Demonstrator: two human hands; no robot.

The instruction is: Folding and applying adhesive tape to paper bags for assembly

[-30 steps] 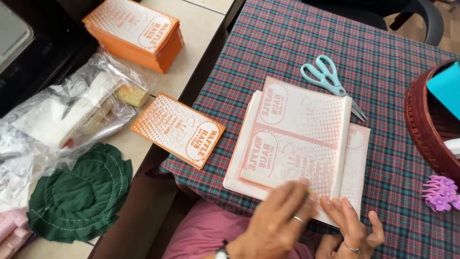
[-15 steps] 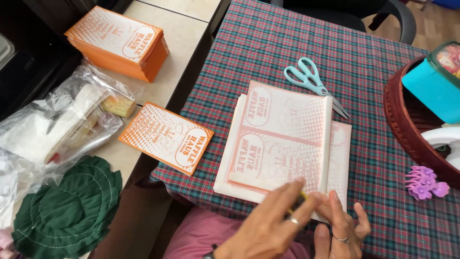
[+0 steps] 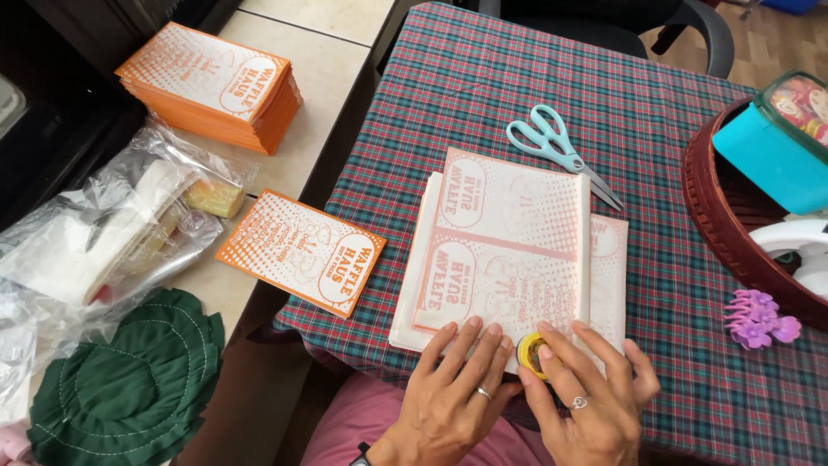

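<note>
At the table's near edge, the left hand lies flat, fingers spread on the stack of paper bags; the right hand pinches a small yellow roll against it.

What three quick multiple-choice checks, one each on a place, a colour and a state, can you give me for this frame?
1. Where do the scissors lie?
A. On the plaid tablecloth, beyond the stack of pale paper bags
B. In the red basket
C. On the green cloth

2. What colour are the scissors' handles?
A. Orange
B. Light blue
C. Black

3. How is the small yellow round thing held?
A. Lying free, untouched
B. Under the right hand, its thumb on top, the left hand beside it on the bags
C. Gripped by the left hand alone

Key: 1 A, they rest on the cloth by the stack's far corner; 2 B, both loops are light blue; 3 B, the right thumb covers it.
</note>
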